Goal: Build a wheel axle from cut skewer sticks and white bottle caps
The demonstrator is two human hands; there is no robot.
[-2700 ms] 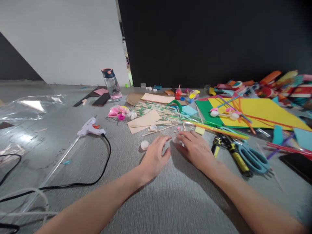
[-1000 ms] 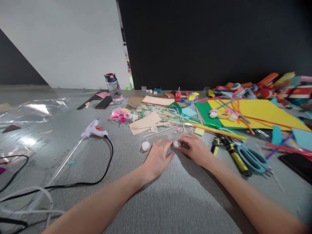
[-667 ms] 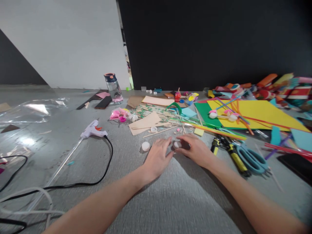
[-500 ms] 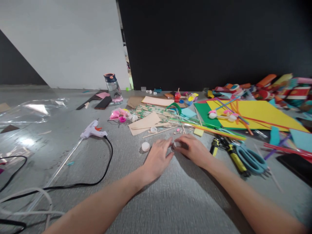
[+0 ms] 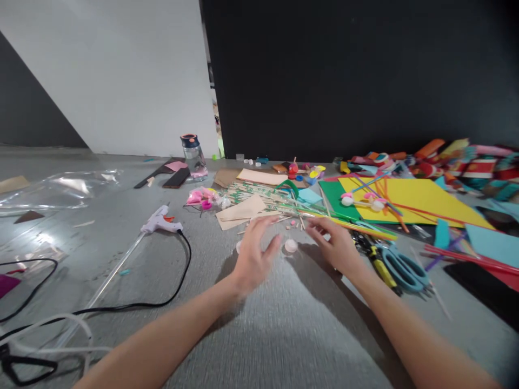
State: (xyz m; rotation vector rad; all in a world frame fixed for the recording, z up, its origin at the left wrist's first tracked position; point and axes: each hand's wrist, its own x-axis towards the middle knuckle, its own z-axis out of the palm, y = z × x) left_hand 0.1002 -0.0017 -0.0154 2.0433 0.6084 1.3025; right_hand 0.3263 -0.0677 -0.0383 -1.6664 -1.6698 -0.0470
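A small round white cap (image 5: 291, 246) lies on the grey worktop (image 5: 259, 335) in the gap between the two hands, apparently flat, with neither hand seen touching it. From the left hand (image 5: 253, 256) it sits to the right, just beside the thumb tip; from the right hand (image 5: 334, 246) it sits to the left and slightly closer to the wearer than the fingertips. Of the two, the left thumb looks nearer in this view, though that hand appears raised, so the true gap is hard to judge. Being round, the cap shows no long axis to line up with. The left fingers are spread, thumb well apart, a little blurred, with nothing visible in them. The right fingers are loosely bent and parted, likewise with nothing visible between them. A second pale round piece (image 5: 238, 247) is mostly hidden behind the left hand.

No brand or label can be read. The stick wrappers (image 5: 251, 192) beyond the hands carry green print too small to make out; the white glue gun (image 5: 156, 221) and the water bottle (image 5: 194, 159) show no legible lettering.
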